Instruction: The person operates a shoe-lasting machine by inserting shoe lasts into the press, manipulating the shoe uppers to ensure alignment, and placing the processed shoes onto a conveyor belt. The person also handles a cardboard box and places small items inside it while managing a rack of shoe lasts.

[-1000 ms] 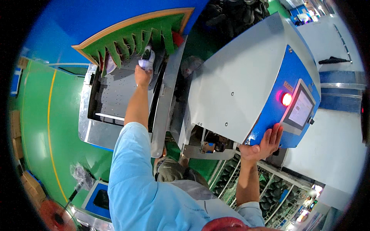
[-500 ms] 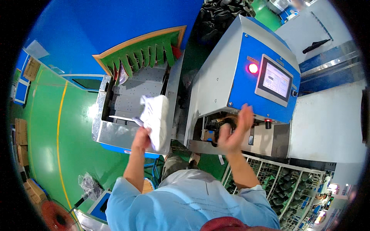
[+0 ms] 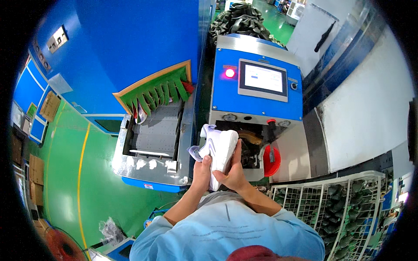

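Note:
A white sneaker with pale purple trim (image 3: 223,145) is held up in front of my body, its sole side turned to the right. My left hand (image 3: 201,175) is closed on its left side, near the lower end. From the right, my right hand (image 3: 234,173) grips the sole edge, thumb pressed against the shoe. Just beyond lies the dark opening of a machine (image 3: 220,102) with a blue front, a lit screen (image 3: 263,80) and a glowing red lamp (image 3: 230,73). Part of that opening is hidden behind the shoe and my right hand.
On the left a conveyor (image 3: 150,141) runs under a green strip curtain (image 3: 159,93), where another light shoe (image 3: 141,114) shows. A red bin (image 3: 273,160) stands right of the machine opening. A white wire rack (image 3: 346,209) holds dark pieces; more are heaped behind the machine (image 3: 241,24).
My right hand has come from the machine's front onto the sneaker, which both hands now hold. The sneaker has moved right, away from the conveyor, and my view has turned.

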A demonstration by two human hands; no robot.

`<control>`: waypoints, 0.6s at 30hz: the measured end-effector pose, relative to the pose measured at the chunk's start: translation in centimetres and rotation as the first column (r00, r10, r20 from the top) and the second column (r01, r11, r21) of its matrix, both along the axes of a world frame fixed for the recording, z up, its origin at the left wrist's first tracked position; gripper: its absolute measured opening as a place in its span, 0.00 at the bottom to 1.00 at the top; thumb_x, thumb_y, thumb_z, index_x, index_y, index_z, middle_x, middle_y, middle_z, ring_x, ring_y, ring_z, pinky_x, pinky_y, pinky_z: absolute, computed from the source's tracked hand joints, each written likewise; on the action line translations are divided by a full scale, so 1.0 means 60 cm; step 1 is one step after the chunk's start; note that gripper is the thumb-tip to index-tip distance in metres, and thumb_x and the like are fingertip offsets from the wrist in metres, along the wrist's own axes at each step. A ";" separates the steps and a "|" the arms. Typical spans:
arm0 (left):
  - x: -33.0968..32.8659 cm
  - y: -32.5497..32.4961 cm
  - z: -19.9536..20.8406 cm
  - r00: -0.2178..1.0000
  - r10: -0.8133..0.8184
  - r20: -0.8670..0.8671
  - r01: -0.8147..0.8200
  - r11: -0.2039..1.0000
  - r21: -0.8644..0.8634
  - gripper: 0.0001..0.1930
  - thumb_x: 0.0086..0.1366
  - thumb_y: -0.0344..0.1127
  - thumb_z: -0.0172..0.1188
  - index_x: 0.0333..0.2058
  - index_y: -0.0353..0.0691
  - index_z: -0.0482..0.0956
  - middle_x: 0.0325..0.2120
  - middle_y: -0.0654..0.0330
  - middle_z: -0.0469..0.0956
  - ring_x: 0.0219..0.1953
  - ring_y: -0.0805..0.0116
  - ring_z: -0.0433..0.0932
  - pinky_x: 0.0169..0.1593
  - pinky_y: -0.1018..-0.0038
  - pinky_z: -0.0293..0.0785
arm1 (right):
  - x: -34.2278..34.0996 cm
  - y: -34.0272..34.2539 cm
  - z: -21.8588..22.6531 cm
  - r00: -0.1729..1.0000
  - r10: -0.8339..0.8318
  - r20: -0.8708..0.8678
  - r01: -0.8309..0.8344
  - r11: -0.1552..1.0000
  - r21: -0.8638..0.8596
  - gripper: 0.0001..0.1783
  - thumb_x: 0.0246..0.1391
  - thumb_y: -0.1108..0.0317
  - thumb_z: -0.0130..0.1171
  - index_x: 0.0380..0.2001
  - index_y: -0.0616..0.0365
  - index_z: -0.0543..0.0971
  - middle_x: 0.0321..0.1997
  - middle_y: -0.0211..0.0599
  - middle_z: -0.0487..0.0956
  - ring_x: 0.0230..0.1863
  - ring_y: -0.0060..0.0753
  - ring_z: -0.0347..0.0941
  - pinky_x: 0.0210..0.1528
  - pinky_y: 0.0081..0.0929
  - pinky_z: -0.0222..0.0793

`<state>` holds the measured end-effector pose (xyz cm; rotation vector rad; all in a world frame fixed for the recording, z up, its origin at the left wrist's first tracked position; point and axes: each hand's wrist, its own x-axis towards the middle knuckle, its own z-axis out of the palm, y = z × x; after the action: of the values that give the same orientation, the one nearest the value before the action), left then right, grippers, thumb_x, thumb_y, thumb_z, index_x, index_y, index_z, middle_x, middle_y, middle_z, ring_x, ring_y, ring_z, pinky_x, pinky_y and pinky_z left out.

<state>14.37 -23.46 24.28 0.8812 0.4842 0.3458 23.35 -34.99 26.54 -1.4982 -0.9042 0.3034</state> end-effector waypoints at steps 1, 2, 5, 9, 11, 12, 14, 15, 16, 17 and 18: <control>0.008 -0.013 -0.020 0.991 0.076 -0.111 -0.040 0.954 0.296 0.39 0.67 0.60 0.57 0.63 0.32 0.64 0.52 0.48 0.77 0.55 0.49 0.77 0.58 0.58 0.72 | -0.001 -0.020 -0.002 1.000 -0.026 -0.017 0.026 0.999 0.032 0.72 0.46 0.60 0.70 0.73 0.67 0.22 0.69 0.62 0.63 0.66 0.52 0.68 0.66 0.40 0.66; 0.007 -0.033 -0.022 0.964 0.180 -0.198 -0.040 0.829 0.558 0.40 0.68 0.62 0.54 0.63 0.30 0.64 0.51 0.44 0.78 0.54 0.44 0.77 0.57 0.56 0.72 | -0.004 -0.042 -0.001 0.998 -0.048 -0.035 0.049 0.997 0.056 0.71 0.45 0.61 0.70 0.73 0.68 0.25 0.67 0.63 0.66 0.64 0.54 0.71 0.64 0.41 0.67; 0.009 -0.082 -0.021 0.943 0.306 -0.129 -0.022 0.446 0.895 0.26 0.69 0.55 0.54 0.48 0.33 0.68 0.40 0.39 0.77 0.43 0.34 0.77 0.46 0.49 0.73 | 0.020 -0.123 0.001 0.927 -0.146 0.345 0.167 0.985 -0.033 0.67 0.43 0.57 0.74 0.75 0.70 0.41 0.64 0.63 0.70 0.62 0.54 0.74 0.63 0.43 0.69; 0.019 -0.123 -0.034 0.972 0.194 -0.133 0.151 -0.081 0.985 0.13 0.68 0.40 0.54 0.26 0.38 0.73 0.24 0.47 0.78 0.26 0.43 0.78 0.32 0.50 0.75 | 0.048 -0.202 -0.011 0.996 -0.075 -0.049 0.074 0.997 -0.033 0.65 0.40 0.64 0.71 0.75 0.67 0.42 0.72 0.54 0.64 0.72 0.46 0.62 0.73 0.38 0.55; 0.041 -0.143 -0.045 0.947 0.106 -0.303 0.310 -0.060 0.949 0.13 0.67 0.40 0.53 0.26 0.39 0.74 0.21 0.48 0.78 0.24 0.43 0.79 0.31 0.49 0.75 | 0.057 -0.234 -0.063 0.950 -0.080 -0.300 0.107 0.991 0.077 0.65 0.38 0.66 0.70 0.76 0.66 0.44 0.74 0.48 0.61 0.73 0.41 0.60 0.74 0.36 0.53; 0.048 -0.152 -0.032 0.976 0.067 -0.209 0.210 -0.021 0.977 0.13 0.67 0.37 0.53 0.24 0.38 0.73 0.22 0.46 0.78 0.24 0.42 0.78 0.30 0.52 0.75 | 0.060 -0.245 -0.062 0.894 -0.070 -0.442 0.130 0.986 0.107 0.64 0.38 0.66 0.70 0.76 0.65 0.45 0.74 0.47 0.60 0.72 0.39 0.61 0.73 0.36 0.54; 0.041 -0.156 -0.013 0.989 -0.032 -0.145 0.149 0.249 0.957 0.15 0.70 0.36 0.50 0.25 0.35 0.73 0.21 0.49 0.78 0.21 0.53 0.77 0.28 0.60 0.74 | 0.052 -0.265 -0.058 0.740 -0.094 -0.666 0.323 0.918 0.229 0.57 0.32 0.71 0.63 0.72 0.66 0.57 0.67 0.47 0.70 0.66 0.44 0.69 0.70 0.39 0.62; 0.038 -0.159 -0.006 0.997 -0.070 -0.020 0.054 0.529 0.847 0.16 0.72 0.36 0.49 0.26 0.33 0.74 0.20 0.52 0.77 0.21 0.59 0.75 0.28 0.64 0.73 | 0.046 -0.281 -0.058 0.615 0.012 -0.788 0.371 0.878 0.303 0.54 0.33 0.69 0.62 0.71 0.66 0.60 0.64 0.48 0.73 0.63 0.46 0.72 0.67 0.40 0.67; 0.034 -0.163 0.004 0.992 -0.060 0.108 -0.024 0.762 0.647 0.17 0.74 0.36 0.47 0.27 0.31 0.75 0.20 0.55 0.76 0.21 0.66 0.73 0.28 0.67 0.72 | 0.041 -0.296 -0.060 0.475 0.135 -0.869 0.431 0.826 0.364 0.52 0.34 0.68 0.61 0.69 0.65 0.62 0.61 0.49 0.75 0.59 0.47 0.76 0.64 0.40 0.72; 0.033 -0.170 0.043 0.994 -0.049 0.093 -0.005 0.859 0.512 0.20 0.77 0.38 0.40 0.27 0.34 0.69 0.22 0.55 0.73 0.25 0.66 0.71 0.32 0.69 0.72 | 0.034 -0.300 -0.061 0.414 0.248 -0.876 0.438 0.789 0.431 0.50 0.35 0.66 0.60 0.68 0.65 0.63 0.59 0.50 0.76 0.57 0.47 0.78 0.62 0.40 0.75; 0.026 -0.169 0.049 0.998 -0.034 0.055 0.001 0.861 0.508 0.18 0.77 0.38 0.42 0.31 0.33 0.72 0.27 0.54 0.76 0.30 0.65 0.74 0.38 0.69 0.73 | 0.029 -0.302 -0.057 0.347 0.354 -0.868 0.451 0.749 0.486 0.48 0.37 0.64 0.59 0.67 0.65 0.64 0.58 0.51 0.77 0.54 0.48 0.79 0.59 0.41 0.78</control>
<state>15.91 -33.59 27.22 1.3855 0.3272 0.4959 25.07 -53.08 23.12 -0.4090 0.0858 0.6385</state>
